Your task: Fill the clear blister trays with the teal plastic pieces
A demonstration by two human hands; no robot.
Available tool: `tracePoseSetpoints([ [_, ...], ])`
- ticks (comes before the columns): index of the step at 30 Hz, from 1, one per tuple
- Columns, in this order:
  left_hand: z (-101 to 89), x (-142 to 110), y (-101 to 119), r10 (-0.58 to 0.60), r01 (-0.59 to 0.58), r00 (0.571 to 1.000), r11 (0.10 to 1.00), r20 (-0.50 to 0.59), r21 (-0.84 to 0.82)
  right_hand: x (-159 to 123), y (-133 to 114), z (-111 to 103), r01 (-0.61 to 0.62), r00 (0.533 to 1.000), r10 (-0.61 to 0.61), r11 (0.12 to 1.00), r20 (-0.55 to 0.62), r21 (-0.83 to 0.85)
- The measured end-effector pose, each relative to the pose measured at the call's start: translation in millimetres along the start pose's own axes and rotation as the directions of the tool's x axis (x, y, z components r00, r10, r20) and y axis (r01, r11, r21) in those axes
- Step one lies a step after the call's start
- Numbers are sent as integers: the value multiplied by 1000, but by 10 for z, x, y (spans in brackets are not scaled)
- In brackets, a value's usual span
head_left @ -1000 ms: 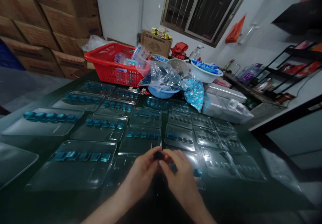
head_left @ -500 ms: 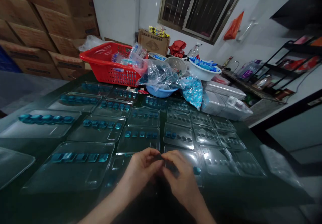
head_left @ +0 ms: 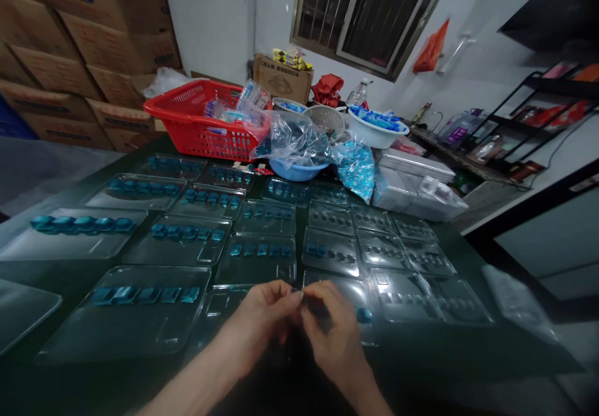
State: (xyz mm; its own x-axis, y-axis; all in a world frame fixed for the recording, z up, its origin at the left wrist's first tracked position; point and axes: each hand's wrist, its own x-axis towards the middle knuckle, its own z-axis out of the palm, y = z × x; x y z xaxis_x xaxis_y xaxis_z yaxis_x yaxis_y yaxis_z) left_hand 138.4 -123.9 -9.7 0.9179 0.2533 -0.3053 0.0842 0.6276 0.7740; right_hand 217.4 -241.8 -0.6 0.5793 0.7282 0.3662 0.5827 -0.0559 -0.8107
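Observation:
My left hand [head_left: 266,311] and my right hand [head_left: 331,316] meet at the fingertips, low in the middle of the table. Both are pinched closed around something small and dark that I cannot make out. Beneath and behind them lie clear plastic trays [head_left: 159,332] in rows. Many hold a line of blue translucent pieces [head_left: 148,295]; those in the right-hand trays look clear or grey. One blue piece [head_left: 364,315] shows just right of my right hand, in the tray partly hidden by it.
At the table's back stand a red basket [head_left: 201,132] of packets, a blue bowl [head_left: 299,171] under clear plastic, a patterned blue bag [head_left: 355,169] and a white basin [head_left: 379,134]. Stacked clear containers [head_left: 412,185] sit at back right. Cardboard boxes [head_left: 93,60] are piled at left.
My fingertips have shifted slightly against each other, the left thumb now nearer the right fingers. The view has moved a little; the trays and their pieces look unchanged.

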Motion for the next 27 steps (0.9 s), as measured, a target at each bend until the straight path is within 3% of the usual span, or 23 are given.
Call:
tracePoseSetpoints([
  [6,8,13,-50,-20,21,1000,998,18,-53,14,-54,-48,-36,997,34,999,68,36],
  [10,48,19,-33,-43,44,999,996,25,-82,62,5,-183,-87,996,88,996,36,-11],
  [15,36,-23,61,-39,43,996,998,-85,41,371,508,-484,-155,982,104,920,-156,-360],
  [20,-61,-92,129,-28,55,985,986,-171,156,670,1035,-554,-161,987,126,863,-104,-479],
  [27,-183,-152,235,7,48,963,979,-271,197,719,1091,-461,-116,991,132,787,-17,-606],
])
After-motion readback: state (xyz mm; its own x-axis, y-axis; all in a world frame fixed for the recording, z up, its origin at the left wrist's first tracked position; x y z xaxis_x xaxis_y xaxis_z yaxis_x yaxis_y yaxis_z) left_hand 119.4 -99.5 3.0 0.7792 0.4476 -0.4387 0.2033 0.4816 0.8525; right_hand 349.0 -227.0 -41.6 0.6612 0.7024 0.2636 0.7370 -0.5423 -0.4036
